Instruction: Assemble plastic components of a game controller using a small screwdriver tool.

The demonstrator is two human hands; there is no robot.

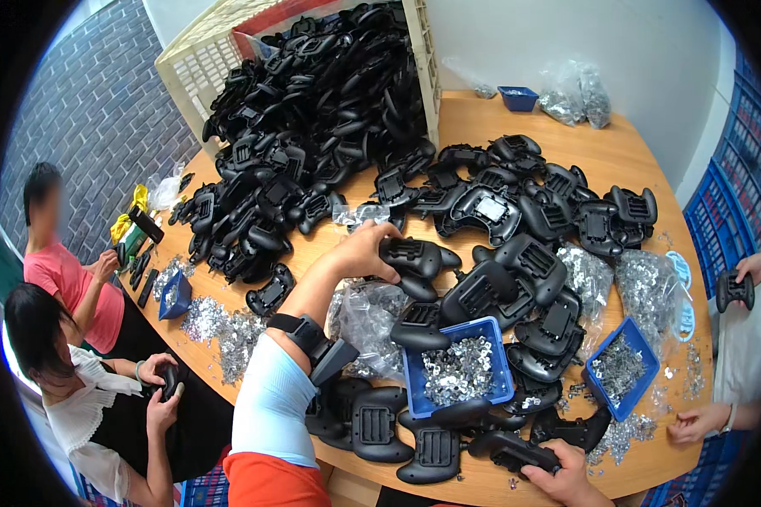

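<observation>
My left hand (pixel 365 252) is stretched out over the middle of the table, with thumb and fingers around the near end of a black game controller (pixel 424 257). Close to the lower edge, my right hand (pixel 566 475) grips another black game controller (pixel 509 449), tilted among others. Between the two hands, a blue bin (pixel 412 380) full of small shiny metal parts (pixel 458 372) rests among controllers. Battery-bay backs show on several of them, such as the controller (pixel 375 425) below my left forearm. A clear plastic bag (pixel 370 325) lies beneath my left wrist.
A cream crate (pixel 431 76) spills controllers (pixel 330 101) across the far table. Another blue bin (pixel 643 380) and bags of metal parts (pixel 647 283) stand right. Two people (pixel 80 287) (pixel 93 406) work at left, each holding a controller; a third person's hand (pixel 757 266) holds one at right.
</observation>
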